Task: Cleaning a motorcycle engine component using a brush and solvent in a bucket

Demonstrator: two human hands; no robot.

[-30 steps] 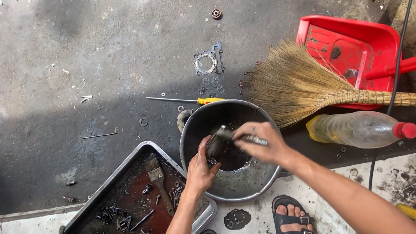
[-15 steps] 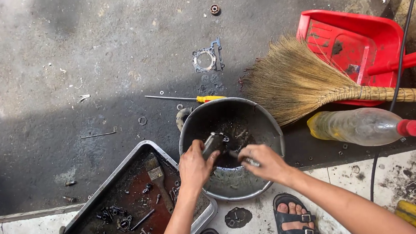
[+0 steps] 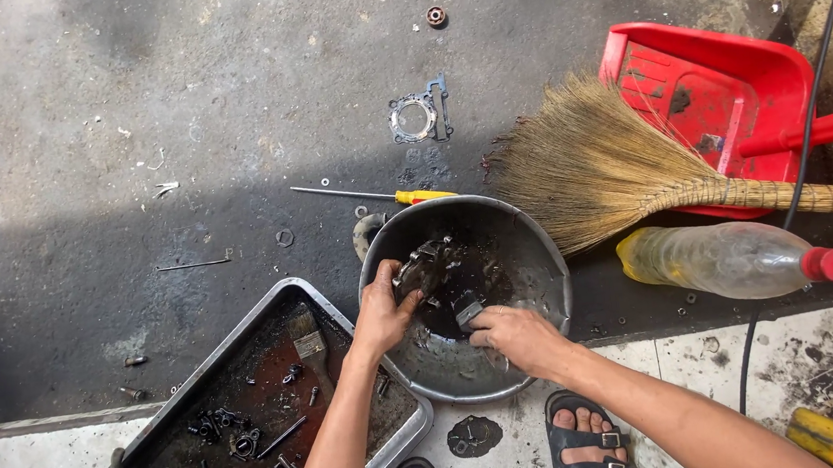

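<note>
The greasy metal part (image 3: 422, 272) is now sitting lower in the basin (image 3: 539, 253), the left hand (image 3: 383, 312) gripping it while the right hand (image 3: 516, 336), drawn back toward the near rim, is pinching a small brush (image 3: 468, 312).

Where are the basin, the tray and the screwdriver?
basin (image 3: 541, 273), head view, bare inner wall at right.
tray (image 3: 209, 363), head view, metal rim at upper left.
screwdriver (image 3: 421, 196), head view, yellow handle.

One head-worn camera looked almost straight down from above at the concrete floor (image 3: 124, 109), fairly near, with the person's sandalled feet at the lower edge and the metal basin (image 3: 529, 254) close to the frame's middle.
</note>
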